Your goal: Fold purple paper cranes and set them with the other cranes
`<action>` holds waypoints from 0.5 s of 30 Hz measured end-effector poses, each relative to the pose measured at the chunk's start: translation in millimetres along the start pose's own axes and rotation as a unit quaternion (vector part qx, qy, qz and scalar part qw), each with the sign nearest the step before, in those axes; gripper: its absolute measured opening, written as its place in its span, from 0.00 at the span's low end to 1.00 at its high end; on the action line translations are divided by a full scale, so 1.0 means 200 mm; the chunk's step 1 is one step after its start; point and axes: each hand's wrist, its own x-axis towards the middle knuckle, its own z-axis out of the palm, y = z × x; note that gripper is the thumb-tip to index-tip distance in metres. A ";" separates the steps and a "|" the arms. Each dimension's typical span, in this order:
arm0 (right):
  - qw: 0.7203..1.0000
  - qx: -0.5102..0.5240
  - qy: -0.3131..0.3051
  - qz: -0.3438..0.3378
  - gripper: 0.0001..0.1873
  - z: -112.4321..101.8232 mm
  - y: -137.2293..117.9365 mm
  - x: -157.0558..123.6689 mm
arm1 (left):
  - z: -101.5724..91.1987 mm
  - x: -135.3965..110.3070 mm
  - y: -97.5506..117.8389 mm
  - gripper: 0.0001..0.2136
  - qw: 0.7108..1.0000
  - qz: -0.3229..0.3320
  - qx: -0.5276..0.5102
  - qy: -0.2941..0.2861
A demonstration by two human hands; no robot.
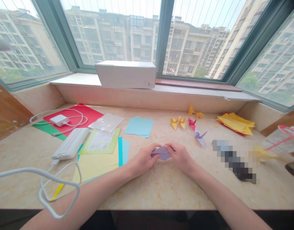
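Between my two hands is a folded piece of purple origami paper [164, 154], held just over the tabletop. My left hand [145, 159] pinches its left end with thumb and fingers. The right end is gripped by my right hand [181, 156], with the fingers curled over the edge. Beyond my right hand stand finished paper cranes: a purple crane [200, 137], a red crane [192, 124] and several orange ones [178, 122]. A stack of light blue square paper [139, 126] lies beyond my left hand.
Left of my hands are pale yellow sheets [99, 164], a green paper packet [99, 143], a white power bank [71, 143] with a looping cable [60, 174], and red paper [89, 111]. Yellow paper [236, 123] and a blurred dark object [234, 161] lie right. A white box [126, 75] sits on the sill.
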 end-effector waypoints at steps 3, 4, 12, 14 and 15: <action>1.000 -0.020 -0.018 0.011 0.13 0.03 0.02 0.02 | 0.01 0.00 -0.03 0.15 0.993 0.028 0.114 0.007; 0.999 -0.035 -0.016 0.012 0.12 0.03 0.02 0.02 | 0.01 0.00 -0.03 0.14 0.987 0.045 0.156 0.010; 0.983 -0.148 -0.042 -0.103 0.11 -0.01 0.00 0.00 | -0.01 0.03 -0.03 0.07 0.939 0.156 0.302 -0.057; 0.977 -0.138 -0.095 -0.135 0.13 -0.06 -0.01 -0.04 | -0.01 0.03 -0.02 0.08 0.933 0.160 0.314 -0.073; 0.974 -0.139 -0.111 -0.138 0.15 -0.08 -0.01 -0.05 | -0.01 0.03 -0.02 0.08 0.930 0.159 0.321 -0.078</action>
